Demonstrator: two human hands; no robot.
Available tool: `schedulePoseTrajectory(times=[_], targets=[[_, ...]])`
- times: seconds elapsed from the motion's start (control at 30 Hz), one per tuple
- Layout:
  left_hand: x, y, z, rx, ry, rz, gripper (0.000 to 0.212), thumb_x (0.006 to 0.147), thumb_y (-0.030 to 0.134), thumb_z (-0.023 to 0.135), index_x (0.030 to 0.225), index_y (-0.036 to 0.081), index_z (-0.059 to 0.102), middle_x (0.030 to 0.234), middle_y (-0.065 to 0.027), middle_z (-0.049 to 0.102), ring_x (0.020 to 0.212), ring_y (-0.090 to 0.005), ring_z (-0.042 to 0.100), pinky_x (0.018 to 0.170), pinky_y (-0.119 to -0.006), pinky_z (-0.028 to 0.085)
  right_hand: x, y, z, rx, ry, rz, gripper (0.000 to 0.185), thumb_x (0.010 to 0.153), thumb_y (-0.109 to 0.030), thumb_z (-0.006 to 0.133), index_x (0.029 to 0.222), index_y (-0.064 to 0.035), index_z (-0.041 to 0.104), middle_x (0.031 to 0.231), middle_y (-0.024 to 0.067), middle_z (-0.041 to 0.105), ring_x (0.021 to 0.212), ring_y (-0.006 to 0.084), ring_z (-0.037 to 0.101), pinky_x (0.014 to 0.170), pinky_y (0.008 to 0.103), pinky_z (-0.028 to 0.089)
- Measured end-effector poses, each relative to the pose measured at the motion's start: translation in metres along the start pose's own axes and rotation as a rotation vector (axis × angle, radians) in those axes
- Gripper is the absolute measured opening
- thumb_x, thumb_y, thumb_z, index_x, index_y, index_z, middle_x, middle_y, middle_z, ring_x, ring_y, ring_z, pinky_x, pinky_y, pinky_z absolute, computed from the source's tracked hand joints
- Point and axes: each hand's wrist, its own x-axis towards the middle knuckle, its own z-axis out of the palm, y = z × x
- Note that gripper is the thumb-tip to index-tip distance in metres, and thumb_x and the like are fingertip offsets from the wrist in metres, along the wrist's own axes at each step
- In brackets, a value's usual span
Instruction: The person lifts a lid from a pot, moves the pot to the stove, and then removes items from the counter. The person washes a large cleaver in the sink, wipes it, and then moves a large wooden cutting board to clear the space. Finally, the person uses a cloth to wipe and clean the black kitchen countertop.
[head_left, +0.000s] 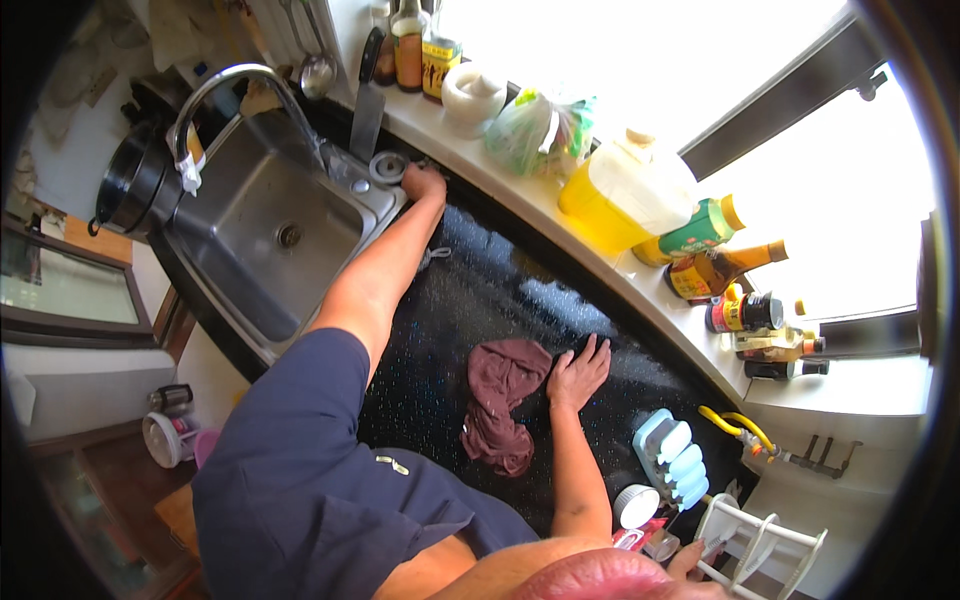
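My left hand (424, 181) reaches to the sink's back corner, beside a round metal sink strainer (388, 167); its fingers are partly hidden, and whether it holds anything cannot be told. My right hand (576, 377) lies palm down on the black speckled countertop (427, 352), fingers spread and holding nothing. Just left of it, a crumpled maroon cloth (504, 390) rests on the counter. The steel sink (277, 217) with its curved chrome faucet (255, 69) is at the left. A grey looped cord (436, 255) shows beside my left forearm.
A cleaver (367, 112) stands behind the sink. Along the sill are an oil jug (626, 195), sauce bottles (720, 266), a tied plastic bag (536, 131) and a stone mortar (472, 94). Nearer right sit blue molds (675, 457), a white ramekin (636, 506) and a white rack (757, 540) by another hand (686, 559).
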Motion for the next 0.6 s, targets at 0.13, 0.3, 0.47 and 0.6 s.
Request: schedulePoseTrajectory(times=[0.13, 0.3, 0.47, 0.6], targets=[[-0.037, -0.041, 0.016, 0.005, -0.157, 0.06, 0.014, 0.084, 0.01, 0.061, 0.086, -0.003, 0.066, 0.079, -0.0219, 0.068, 0.074, -0.0348, 0.067, 0.067, -0.044, 0.052, -0.002, -0.005, 0.0, -0.019, -0.028, -0.008, 0.059, 0.088, -0.023, 0.055, 0.143, -0.0041, 0.043, 0.151, 0.0226, 0.034, 0.139, 0.0389, 0.032, 0.113, 0.0487, 0.027], [0.0, -0.02, 0.007, -0.114, -0.113, -0.053, 0.02, 0.083, 0.015, 0.066, 0.087, -0.004, 0.067, 0.084, -0.0257, 0.069, 0.083, -0.0407, 0.068, 0.075, -0.047, 0.052, 0.004, -0.005, -0.003, 0.001, -0.041, 0.031, 0.059, 0.09, -0.025, 0.053, 0.144, -0.0041, 0.041, 0.152, 0.0212, 0.033, 0.14, 0.0379, 0.03, 0.115, 0.0476, 0.024], [0.071, -0.033, -0.036, 0.008, 0.288, -0.038, 0.018, 0.086, 0.013, 0.062, 0.08, -0.003, 0.068, 0.082, -0.0255, 0.069, 0.079, -0.0356, 0.07, 0.064, -0.046, 0.051, 0.001, -0.039, -0.002, 0.116, -0.023, -0.159, 0.057, 0.09, -0.025, 0.055, 0.142, -0.0029, 0.044, 0.146, 0.0252, 0.041, 0.135, 0.0401, 0.037, 0.113, 0.0484, 0.029], [-0.15, 0.022, 0.01, 0.061, -0.407, 0.079, 0.017, 0.079, 0.015, 0.069, 0.078, -0.002, 0.07, 0.088, -0.0258, 0.069, 0.087, -0.0411, 0.069, 0.076, -0.045, 0.054, -0.005, 0.013, -0.001, -0.076, 0.003, 0.0, 0.057, 0.091, -0.026, 0.053, 0.142, -0.0047, 0.044, 0.148, 0.0232, 0.039, 0.136, 0.0389, 0.036, 0.114, 0.0491, 0.027]])
